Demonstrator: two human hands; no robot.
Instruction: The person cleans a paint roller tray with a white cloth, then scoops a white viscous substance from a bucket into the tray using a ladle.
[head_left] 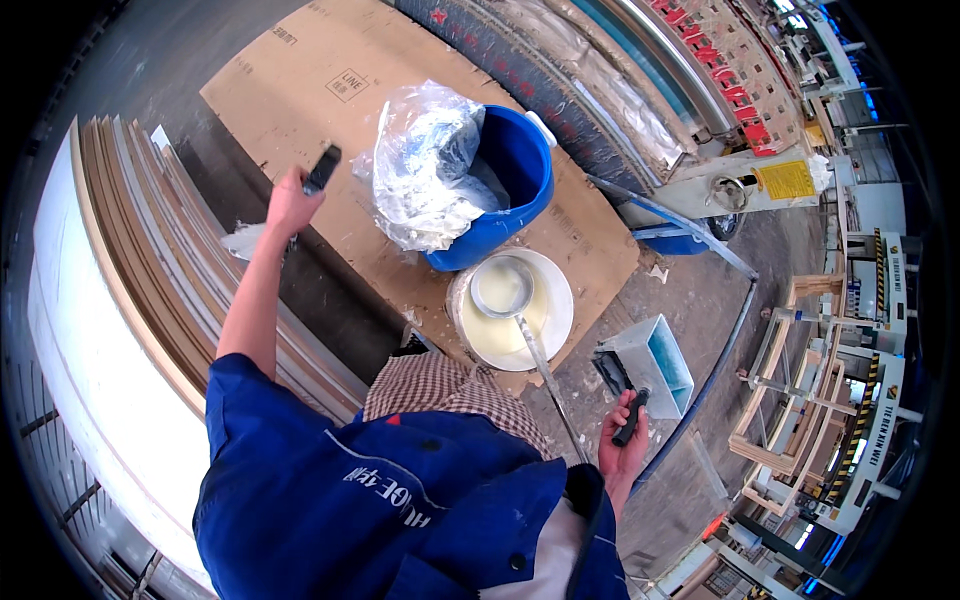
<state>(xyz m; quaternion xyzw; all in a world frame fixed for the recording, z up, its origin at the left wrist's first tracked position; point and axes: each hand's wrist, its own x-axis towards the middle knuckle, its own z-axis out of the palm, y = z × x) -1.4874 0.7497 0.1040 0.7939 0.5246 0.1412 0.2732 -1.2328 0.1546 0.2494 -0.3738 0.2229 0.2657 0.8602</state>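
Several boards (150,260) are forming a stack at far left, outside the cardboard sheet's (290,90) left edge. Over that edge my left hand (292,207) is clasping a dark object (322,170), its kind unclear to me. Toward the sheet's right edge a blue barrel (490,238) is standing with clear plastic (425,165) spilling over its rim. At the near edge a white bucket (562,300) is holding pale liquid (490,335) and a ladle (503,288). Beyond the near right corner my right hand (622,445) is gripping a black handle (630,420) beside a pale box (632,350); whether they are joining, I cannot tell. I am seemingly managing both held things; the next move is probably calling for steady wrists.
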